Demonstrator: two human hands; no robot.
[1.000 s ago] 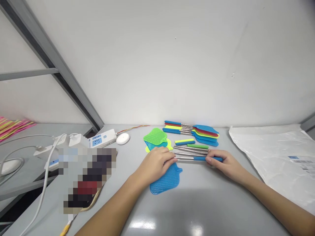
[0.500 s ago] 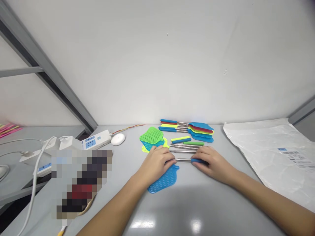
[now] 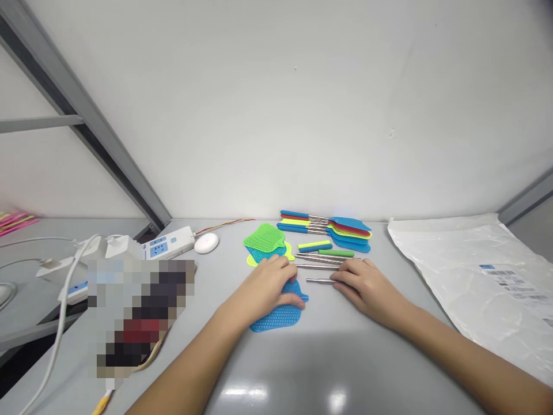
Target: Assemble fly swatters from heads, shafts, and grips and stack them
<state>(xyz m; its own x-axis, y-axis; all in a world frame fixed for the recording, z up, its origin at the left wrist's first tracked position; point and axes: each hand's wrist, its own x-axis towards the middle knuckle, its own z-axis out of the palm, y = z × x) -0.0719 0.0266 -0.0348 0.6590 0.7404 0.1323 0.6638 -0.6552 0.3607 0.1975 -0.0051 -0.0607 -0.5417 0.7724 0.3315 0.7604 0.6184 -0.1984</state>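
My left hand (image 3: 272,291) is over a blue perforated fly swatter head (image 3: 279,319), thumb on its right side and fingers bent at its far edge, gripping it. My right hand (image 3: 367,288) is closed around a silver metal rod (image 3: 318,281) lying low over the table; its grip end is hidden under the fingers. The rod's bare end points left, apart from the blue head. Just beyond the hands lie several more metal rods (image 3: 317,267). Behind my left hand are green (image 3: 264,238), blue (image 3: 259,255) and yellow (image 3: 251,261) swatter heads, overlapping.
Yellow, blue (image 3: 315,248) and green (image 3: 337,253) handle sleeves lie beyond the rods. Whole fly swatters (image 3: 317,223) are stacked by the wall. A white plastic mailer (image 3: 458,271) covers the right side. Power strips (image 3: 168,245), cables and a white round device (image 3: 206,243) occupy the left.
My left hand has left the rod's end and its thumb has moved onto the blue head, which has shifted slightly left. My right hand now covers the rod's blue grip.
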